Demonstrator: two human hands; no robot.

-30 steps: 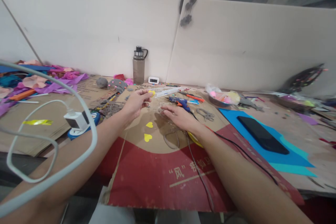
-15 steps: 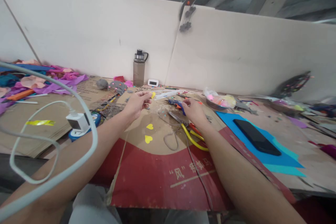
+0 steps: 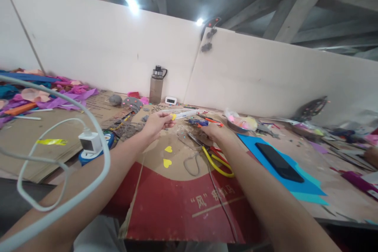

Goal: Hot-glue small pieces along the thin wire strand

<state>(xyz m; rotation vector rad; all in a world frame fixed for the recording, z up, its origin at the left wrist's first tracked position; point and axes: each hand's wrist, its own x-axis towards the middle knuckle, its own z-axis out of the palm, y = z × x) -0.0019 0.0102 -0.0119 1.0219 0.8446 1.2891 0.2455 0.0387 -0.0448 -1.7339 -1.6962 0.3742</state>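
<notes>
My left hand [image 3: 158,125] is closed in a pinch on a small yellow paper piece [image 3: 173,117]; its full outline is partly covered by the fingers. Two yellow paper hearts [image 3: 167,163] lie on the cardboard [image 3: 156,173] below that hand. My right hand [image 3: 215,132] is curled at the end of a blue tool with orange parts, which looks like a glue gun [image 3: 202,123]. Its grip is partly hidden by the hand. Under the right wrist lie scissors with yellow handles [image 3: 211,161] and a red-handled tool [image 3: 217,151], beside a loop of grey cord [image 3: 191,169].
A white cable [image 3: 108,153] arcs across the left foreground near a charger [image 3: 89,142]. A bottle [image 3: 156,88] and small clock [image 3: 170,100] stand at the back. On the right, a phone [image 3: 279,161] lies on blue sheets [image 3: 310,191], near a bowl [image 3: 238,126].
The view has tilted upward, showing more ceiling and lights. My right hand has lowered a little beside the blue tool, which now lies flatter. The left hand still pinches the yellow piece.
</notes>
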